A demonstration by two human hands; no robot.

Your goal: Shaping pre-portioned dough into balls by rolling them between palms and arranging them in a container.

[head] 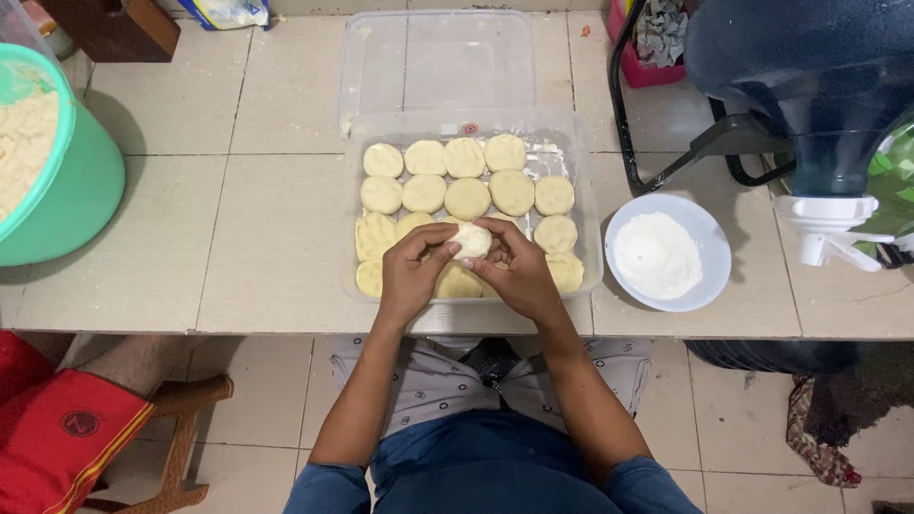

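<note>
Your left hand (411, 271) and right hand (514, 271) meet over the front of the clear rectangular plastic tray (588, 205), w/ both sets of fingers curled round one small pale floured dough ball (471, 240), pinching it from each side just above the tray's contents. Inside the tray, flat round pale-yellow dough discs (466, 198) lie in rows, touching or nearly so; the front row is partly hidden by your hands. The tray's clear lid (436, 62) lies on the tiled counter (238, 238) directly behind it. Right of the tray, just beside it, sits a pale blue round bowl of white flour (666, 252). Far left, at the counter edge, there's a green plastic tub (71, 186) w/ pale dough mix inside.
</note>
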